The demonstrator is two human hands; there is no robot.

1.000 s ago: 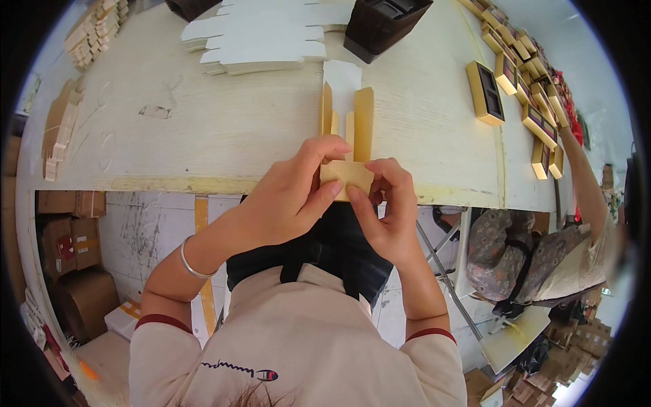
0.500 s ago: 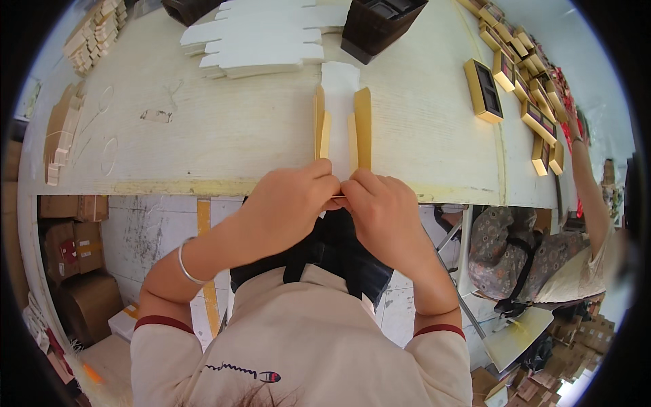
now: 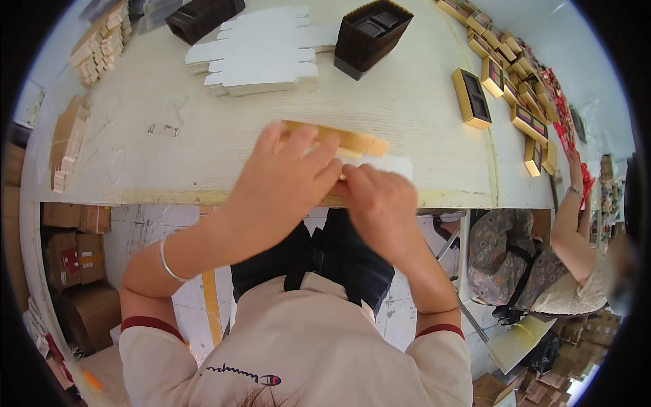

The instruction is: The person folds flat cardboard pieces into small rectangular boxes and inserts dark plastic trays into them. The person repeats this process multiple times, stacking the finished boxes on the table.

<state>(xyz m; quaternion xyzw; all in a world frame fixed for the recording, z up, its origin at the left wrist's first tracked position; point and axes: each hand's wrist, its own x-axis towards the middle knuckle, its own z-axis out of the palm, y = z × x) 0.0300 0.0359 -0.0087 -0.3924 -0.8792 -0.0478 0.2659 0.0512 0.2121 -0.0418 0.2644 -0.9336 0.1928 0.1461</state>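
A partly folded gold carton with a white inner face lies crosswise at the near edge of the table, its gold side wall standing up. My left hand has its fingers curled over the carton's left part, slightly blurred. Close beside it, my right hand pinches the near edge of the carton, thumbs and fingertips of the two hands almost meeting. A white flap sticks out past my right fingers. The part of the carton under both hands is hidden.
A stack of flat white carton blanks lies ahead, between dark brown plastic tray stacks. Gold boxes with dark inserts stand at right. Flat blanks are piled at left. Another person sits at the right.
The carton has turned from pointing away from me to lying crosswise. My left hand has moved up over it. The other person's arm has drawn back closer to their body.
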